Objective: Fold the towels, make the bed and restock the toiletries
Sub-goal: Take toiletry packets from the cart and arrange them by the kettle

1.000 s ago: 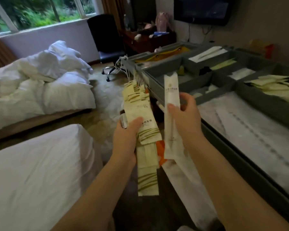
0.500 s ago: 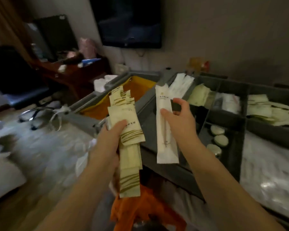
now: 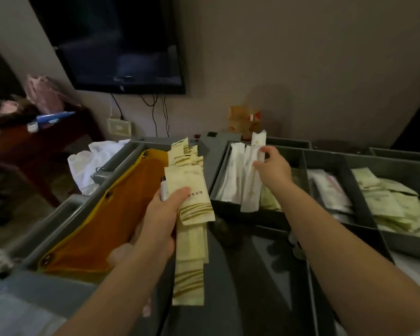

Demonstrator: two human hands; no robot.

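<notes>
A dark TV (image 3: 121, 42) hangs on the beige wall (image 3: 301, 69). Black cables (image 3: 153, 112) drop from its lower edge, and one runs to a pale outlet (image 3: 119, 127) below. At left stands a reddish wooden desk (image 3: 41, 139). It bears a pink bag (image 3: 44, 93), a blue flat item (image 3: 56, 116) and a dark heap (image 3: 10, 110) too blurred to name. White cloth (image 3: 92, 161) lies crumpled on the floor (image 3: 22, 214) between the desk and a grey cart (image 3: 58, 284). An orange bag (image 3: 102, 229) with a yellow rim hangs open in the cart's frame. A yellow and red box (image 3: 243, 122) sits against the wall behind the cart.
</notes>
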